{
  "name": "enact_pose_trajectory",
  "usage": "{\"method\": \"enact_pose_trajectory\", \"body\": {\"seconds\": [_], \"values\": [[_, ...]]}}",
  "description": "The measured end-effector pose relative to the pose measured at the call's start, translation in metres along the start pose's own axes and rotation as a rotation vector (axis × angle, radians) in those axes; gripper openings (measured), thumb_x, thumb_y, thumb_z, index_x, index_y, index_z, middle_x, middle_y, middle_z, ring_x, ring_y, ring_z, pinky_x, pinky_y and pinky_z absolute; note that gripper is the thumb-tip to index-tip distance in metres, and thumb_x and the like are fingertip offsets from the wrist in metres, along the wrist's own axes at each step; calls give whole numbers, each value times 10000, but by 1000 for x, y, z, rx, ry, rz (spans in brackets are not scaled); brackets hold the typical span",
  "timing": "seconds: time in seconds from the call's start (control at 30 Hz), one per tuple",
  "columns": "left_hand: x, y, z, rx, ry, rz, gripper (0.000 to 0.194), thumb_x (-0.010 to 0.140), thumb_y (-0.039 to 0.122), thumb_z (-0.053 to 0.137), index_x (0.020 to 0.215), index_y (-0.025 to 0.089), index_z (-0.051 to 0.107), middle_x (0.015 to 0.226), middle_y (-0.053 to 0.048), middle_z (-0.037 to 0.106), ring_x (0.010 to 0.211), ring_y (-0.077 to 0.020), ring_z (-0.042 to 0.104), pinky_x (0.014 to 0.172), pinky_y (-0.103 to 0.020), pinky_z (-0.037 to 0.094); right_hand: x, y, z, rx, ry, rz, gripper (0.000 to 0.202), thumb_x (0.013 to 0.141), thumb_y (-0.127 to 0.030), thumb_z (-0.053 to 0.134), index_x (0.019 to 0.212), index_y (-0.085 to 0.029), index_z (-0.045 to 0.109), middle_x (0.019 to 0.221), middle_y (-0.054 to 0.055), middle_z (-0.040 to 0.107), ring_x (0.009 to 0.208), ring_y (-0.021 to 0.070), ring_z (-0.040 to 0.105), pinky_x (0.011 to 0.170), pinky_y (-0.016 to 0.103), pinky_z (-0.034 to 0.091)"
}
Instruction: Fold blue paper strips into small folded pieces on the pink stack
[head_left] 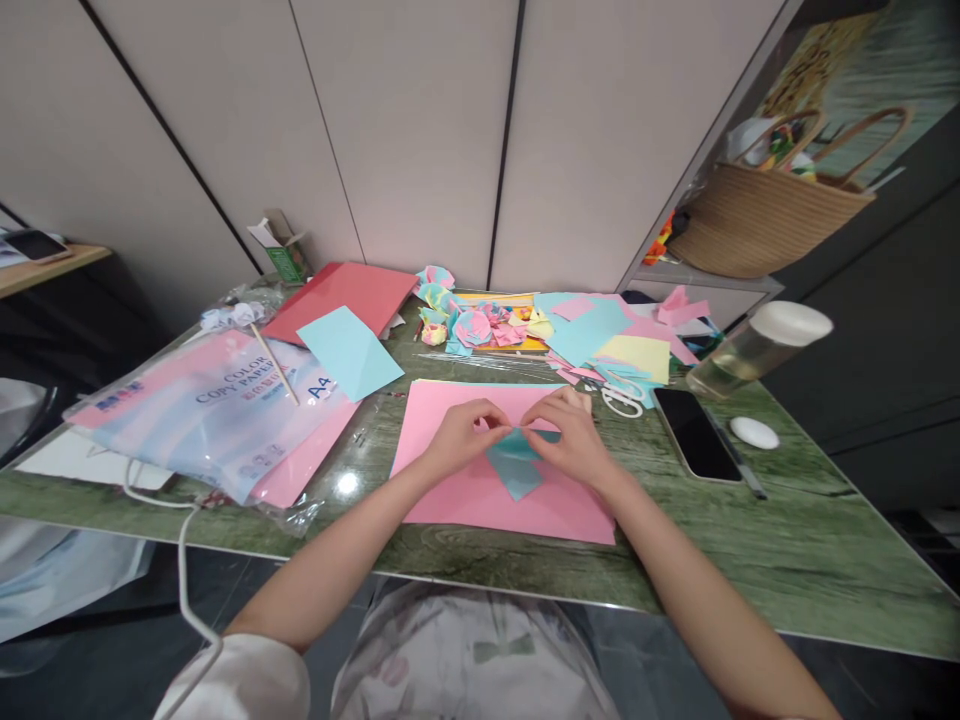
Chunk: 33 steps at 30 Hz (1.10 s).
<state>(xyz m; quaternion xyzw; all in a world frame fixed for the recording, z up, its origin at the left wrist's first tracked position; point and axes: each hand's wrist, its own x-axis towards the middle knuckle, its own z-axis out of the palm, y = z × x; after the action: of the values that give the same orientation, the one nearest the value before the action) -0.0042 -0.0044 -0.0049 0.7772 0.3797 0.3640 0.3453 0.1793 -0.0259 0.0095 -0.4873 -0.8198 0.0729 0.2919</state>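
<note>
At the centre of the head view, we are holding a blue piece (517,478) over a pink sheet (472,505) on the table (795,560). Our left hand (466,438) is pinching its far edge from ten o'clock, and our right hand (570,440) is pinching it from two o'clock; thumbs and forefingers are pressing together, their tips nearly meeting. By our judgement, we are shaping or folding the paper by fingertip, and the next move is calling for a light, even pinch on both sides, so that the edge is not tearing or creasing askew. Exactly which fold is forming we are not seeing, since our fingers are covering part of it.

The blue piece is looking thin and plain, with a pointed corner aiming at six o'clock and a curved part near twelve. Around it, scissors (624,403) are lying at two o'clock, a phone (696,435) at three, flowers (472,327) between eleven and twelve.
</note>
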Motion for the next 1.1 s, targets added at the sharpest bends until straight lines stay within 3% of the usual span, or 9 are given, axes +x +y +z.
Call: {"method": "enact_pose_trajectory", "body": {"seconds": [0.23,0.4,0.47,0.57,0.73,0.83,0.93,1.03,1.1], "values": [[-2,7,4,65,16,60,115,751,272,522,734,181,589,718,2,597,690,-117,524,680,-245,372,-1,-7,-1,-11,9,-31,79,736,-238,522,714,-220,596,720,-8,618,812,178,450,796,370,224],[-1,6,-3,73,129,42,152,763,316,510,719,185,574,729,-18,591,723,-138,519,741,-276,373,0,11,-17,58,60,66,65,696,-235,549,648,-217,589,689,-5,600,795,184,463,806,380,252],[1,5,-5,34,162,23,150,764,316,508,714,187,569,739,-24,587,733,-142,515,730,-278,380,2,25,-21,182,84,130,86,684,-271,563,629,-208,583,680,5,583,784,186,473,793,371,292],[4,1,-6,-76,168,18,125,750,300,530,710,187,565,753,-29,582,742,-142,513,689,-266,388,4,42,-21,606,34,296,198,723,-379,518,746,-191,573,749,27,575,734,168,513,691,313,378],[6,-6,-4,-304,112,52,97,718,266,572,702,171,576,857,-56,561,865,-154,520,730,-265,402,2,36,-8,1101,-504,534,534,826,-547,192,1054,-189,516,884,86,609,773,176,576,642,301,430],[5,-6,-5,-409,54,52,85,704,249,587,691,165,586,919,-66,551,919,-162,515,777,-285,402,0,21,1,1193,-627,529,409,789,-506,391,1068,-233,514,912,52,612,763,171,581,602,285,435],[4,-3,-5,-523,-25,17,78,701,243,593,707,165,591,1032,-81,531,1021,-184,483,830,-312,388,0,12,9,1285,-534,518,393,672,-348,620,1039,-246,522,867,8,603,704,131,568,609,251,428],[3,0,-3,-639,-74,-57,128,681,261,618,768,174,582,1195,-88,465,1104,-215,439,858,-344,375,1,9,14,1314,-352,551,391,638,-300,656,1003,-232,531,772,-15,589,637,100,544,608,232,419],[3,1,0,-698,-83,-95,164,675,288,624,784,177,571,1246,-87,434,1107,-229,444,846,-352,379,1,8,14,1302,-334,554,379,641,-299,652,993,-216,541,795,1,594,662,107,546,626,239,419]]}}
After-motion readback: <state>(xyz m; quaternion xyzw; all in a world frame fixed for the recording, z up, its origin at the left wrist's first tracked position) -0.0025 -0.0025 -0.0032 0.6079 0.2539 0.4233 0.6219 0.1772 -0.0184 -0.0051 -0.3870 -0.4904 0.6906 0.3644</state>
